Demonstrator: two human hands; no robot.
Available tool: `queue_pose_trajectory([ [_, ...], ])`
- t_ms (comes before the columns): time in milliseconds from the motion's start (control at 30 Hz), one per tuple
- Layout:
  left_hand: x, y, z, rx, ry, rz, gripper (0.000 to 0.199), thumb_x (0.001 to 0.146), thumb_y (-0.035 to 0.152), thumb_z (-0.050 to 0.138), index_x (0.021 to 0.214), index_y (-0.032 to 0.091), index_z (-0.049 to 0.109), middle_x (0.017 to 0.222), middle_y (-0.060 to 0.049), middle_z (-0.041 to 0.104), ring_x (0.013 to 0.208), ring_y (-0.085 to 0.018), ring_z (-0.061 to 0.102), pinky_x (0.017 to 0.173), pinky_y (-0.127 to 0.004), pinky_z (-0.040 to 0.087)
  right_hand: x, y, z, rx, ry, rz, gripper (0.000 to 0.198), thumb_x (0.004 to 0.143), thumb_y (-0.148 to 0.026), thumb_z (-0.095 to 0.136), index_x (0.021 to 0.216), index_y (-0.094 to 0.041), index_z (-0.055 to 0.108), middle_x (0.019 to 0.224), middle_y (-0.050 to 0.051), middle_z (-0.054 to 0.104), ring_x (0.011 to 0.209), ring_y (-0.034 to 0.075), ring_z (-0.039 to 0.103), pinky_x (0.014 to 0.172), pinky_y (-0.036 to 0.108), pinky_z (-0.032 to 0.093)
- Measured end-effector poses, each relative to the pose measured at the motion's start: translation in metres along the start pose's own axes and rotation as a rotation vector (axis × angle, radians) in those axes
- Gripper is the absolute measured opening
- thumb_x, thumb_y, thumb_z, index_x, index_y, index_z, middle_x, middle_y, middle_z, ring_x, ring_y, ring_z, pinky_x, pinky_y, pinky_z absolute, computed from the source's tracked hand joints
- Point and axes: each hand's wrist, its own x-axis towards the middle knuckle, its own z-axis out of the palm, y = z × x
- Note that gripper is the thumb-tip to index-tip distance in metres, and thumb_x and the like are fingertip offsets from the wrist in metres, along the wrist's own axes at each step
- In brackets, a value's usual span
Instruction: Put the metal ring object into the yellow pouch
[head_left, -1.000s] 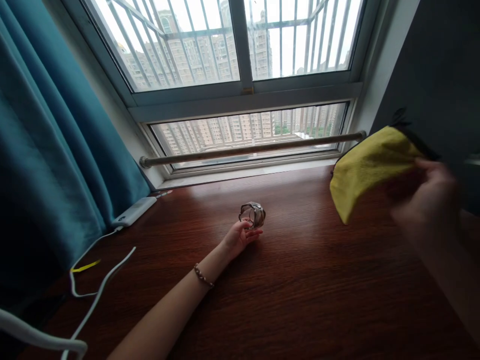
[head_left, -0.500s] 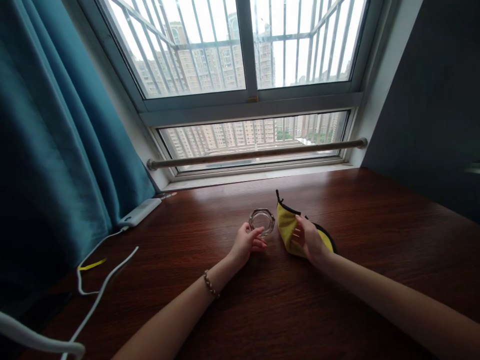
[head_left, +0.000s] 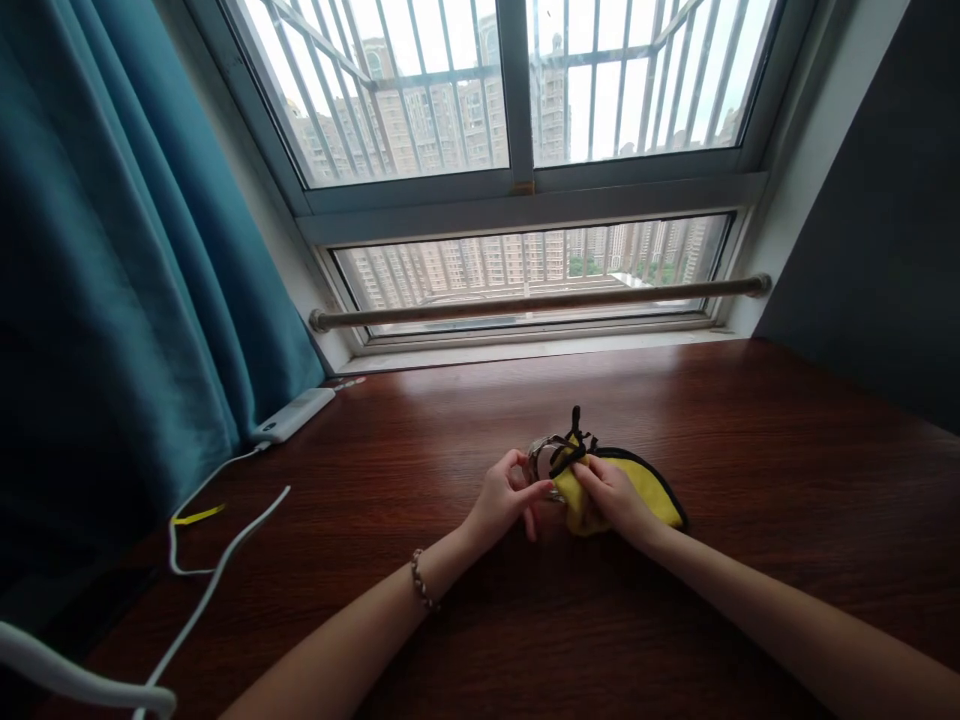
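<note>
My left hand (head_left: 511,492) grips a clear glass ashtray (head_left: 537,455), which is tilted up off the wooden tabletop. In my right hand (head_left: 611,497) is a yellow cloth (head_left: 646,482) with black edging. A bunched part of the cloth is pressed against the ashtray's right side and partly covers it. The rest of the cloth spreads out beneath and to the right of my right hand. A beaded bracelet (head_left: 422,580) circles my left wrist.
A white power strip (head_left: 295,415) lies at the back left beside the blue curtain (head_left: 172,250). White cables (head_left: 217,575) and a yellow tie (head_left: 199,515) are on the left. A rail (head_left: 540,303) crosses the window behind the wooden tabletop (head_left: 420,410).
My left hand has lifted and tilted the ashtray. My right hand has brought the cloth leftward onto it. The view has shifted slightly.
</note>
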Motion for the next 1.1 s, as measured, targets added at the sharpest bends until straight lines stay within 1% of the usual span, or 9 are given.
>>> queue_pose_trajectory([
  [200,-0.007,0.003,0.008,0.163,0.059,0.157,0.066,0.058,0.031,0.08,0.109,0.017,0.041,0.091,-0.004,0.063,0.073,-0.016,0.062,0.062,-0.026,0.05,0.002,0.002,0.002,-0.317,0.145,-0.103,0.019,0.079,-0.03,0.047,0.072,-0.014,0.055,0.071,0.008,0.058,0.067,0.02,0.052,0.065,0.033,0.035],
  [300,-0.009,0.007,0.01,0.206,0.075,0.234,0.082,0.056,0.025,0.081,0.124,0.019,0.036,0.111,-0.007,0.058,0.099,-0.02,0.057,0.087,-0.029,0.045,0.0,0.001,0.004,-0.364,0.171,-0.136,0.023,0.081,-0.033,0.049,0.077,-0.013,0.058,0.075,0.008,0.06,0.071,0.02,0.053,0.067,0.032,0.035],
  [367,-0.009,0.009,0.009,0.189,0.053,0.26,0.087,0.055,0.023,0.082,0.127,0.02,0.033,0.117,-0.008,0.055,0.107,-0.021,0.053,0.095,-0.029,0.041,-0.002,0.001,0.004,-0.368,0.168,-0.15,0.026,0.082,-0.037,0.049,0.077,-0.013,0.058,0.074,0.007,0.061,0.07,0.019,0.054,0.066,0.031,0.035],
  [533,-0.007,0.01,0.005,0.088,-0.037,0.249,0.079,0.061,0.024,0.078,0.127,0.02,0.034,0.118,-0.01,0.054,0.103,-0.021,0.056,0.089,-0.03,0.046,-0.004,0.002,0.004,-0.375,0.098,-0.164,0.028,0.082,-0.04,0.052,0.08,-0.014,0.06,0.076,0.006,0.062,0.072,0.019,0.056,0.067,0.03,0.037],
  [667,-0.007,0.013,0.003,0.057,-0.069,0.252,0.065,0.058,0.02,0.08,0.116,0.017,0.05,0.116,-0.009,0.05,0.106,-0.022,0.052,0.09,-0.026,0.043,-0.008,0.002,0.006,-0.386,0.052,-0.174,0.027,0.081,-0.035,0.052,0.093,-0.012,0.059,0.088,0.009,0.063,0.082,0.021,0.058,0.073,0.031,0.039],
  [767,-0.004,0.013,0.001,0.028,-0.092,0.246,0.054,0.062,0.023,0.077,0.111,0.016,0.055,0.113,-0.008,0.05,0.105,-0.021,0.052,0.089,-0.026,0.043,-0.009,0.0,0.008,-0.402,0.09,-0.163,0.025,0.08,-0.033,0.052,0.089,-0.011,0.058,0.086,0.011,0.063,0.08,0.023,0.057,0.072,0.033,0.038],
  [833,-0.002,0.009,0.0,-0.008,-0.119,0.225,0.059,0.063,0.027,0.077,0.116,0.016,0.051,0.112,-0.009,0.052,0.104,-0.022,0.054,0.089,-0.029,0.044,-0.008,0.0,0.009,-0.403,0.119,-0.166,0.023,0.081,-0.032,0.052,0.088,-0.011,0.058,0.085,0.01,0.063,0.079,0.023,0.057,0.072,0.033,0.037],
  [1000,-0.001,0.001,0.001,-0.098,-0.15,0.21,0.104,0.046,0.018,0.085,0.132,0.025,0.027,0.132,-0.012,0.041,0.119,-0.027,0.047,0.097,-0.034,0.041,-0.006,-0.001,0.007,-0.376,0.171,-0.161,0.023,0.085,-0.034,0.047,0.086,-0.013,0.056,0.082,0.008,0.062,0.076,0.02,0.055,0.07,0.031,0.036],
  [1100,-0.002,0.002,0.005,-0.131,-0.15,0.208,0.095,0.052,0.012,0.082,0.127,0.03,0.026,0.129,-0.009,0.043,0.109,-0.022,0.053,0.088,-0.031,0.047,-0.006,-0.001,0.005,-0.354,0.189,-0.142,0.026,0.088,-0.036,0.044,0.083,-0.013,0.057,0.081,0.009,0.061,0.076,0.02,0.055,0.07,0.031,0.035],
])
